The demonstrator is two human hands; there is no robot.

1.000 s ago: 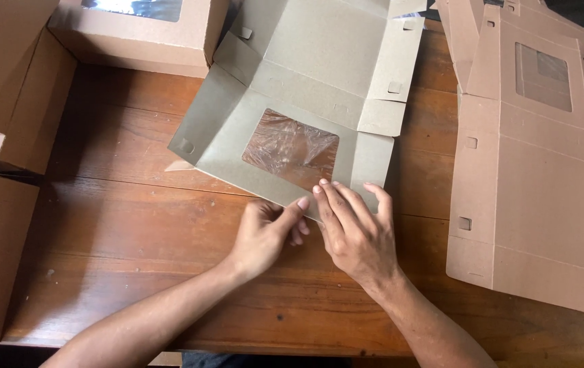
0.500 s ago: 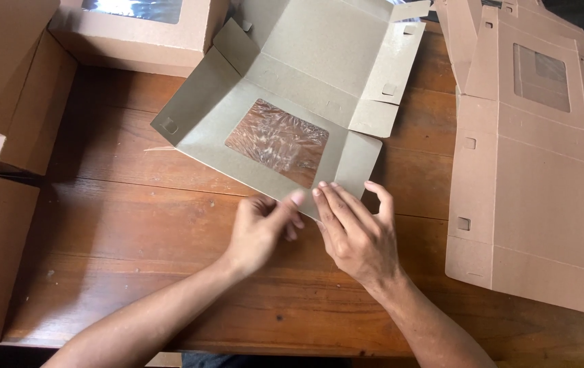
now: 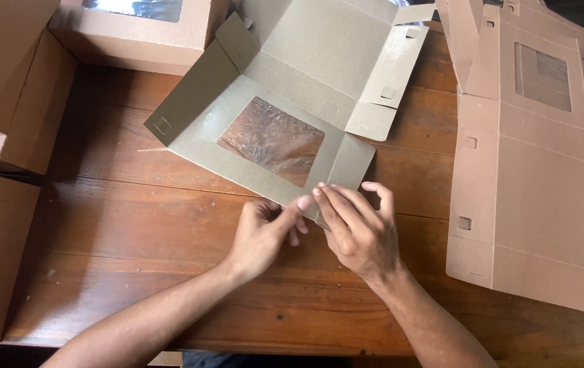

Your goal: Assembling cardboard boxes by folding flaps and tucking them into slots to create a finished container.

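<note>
Both hands are closing their grip on the near edge of the flat windowed box blank [image 3: 285, 116] lying on the wooden tabletop [image 3: 135, 225], the left hand [image 3: 264, 235] pinching it with thumb and fingers while the right hand [image 3: 360, 232] is pressing flat fingers just beside it.

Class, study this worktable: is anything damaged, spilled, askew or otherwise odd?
Nothing is spilled or torn. The flat windowed box blank lies askew across the wooden table, its clear window film crinkled. Both the left hand and right hand pinch its near corner.
</note>
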